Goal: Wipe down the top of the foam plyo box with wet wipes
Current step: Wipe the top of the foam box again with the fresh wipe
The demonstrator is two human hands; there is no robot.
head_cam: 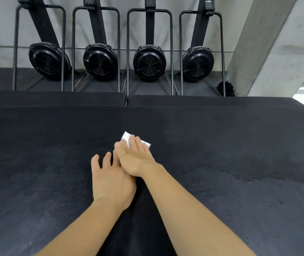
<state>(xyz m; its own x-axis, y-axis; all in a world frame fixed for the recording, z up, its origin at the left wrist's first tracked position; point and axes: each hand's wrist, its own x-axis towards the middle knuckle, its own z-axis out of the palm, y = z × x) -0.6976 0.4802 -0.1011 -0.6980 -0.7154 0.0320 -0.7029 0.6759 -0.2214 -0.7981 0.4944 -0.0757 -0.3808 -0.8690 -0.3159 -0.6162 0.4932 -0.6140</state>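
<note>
**Wiping the Big Black Box**

The right hand (135,157) lies flat with straight fingers, pressing a small white folded wet wipe (126,138) onto the top of the big black foam box (221,145), near its middle. The left hand (110,182) rests open beside it, fingers spread, holding nothing. The right hand covers some of the left fingers. Four black round fan machines (149,62) stand behind the box.

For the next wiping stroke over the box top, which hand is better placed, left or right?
Probably right. The right hand lies flat on the white folded wet wipe, pressing it onto the black foam plyo box top. The left hand rests on bare foam beside it, touching no wipe.
</note>
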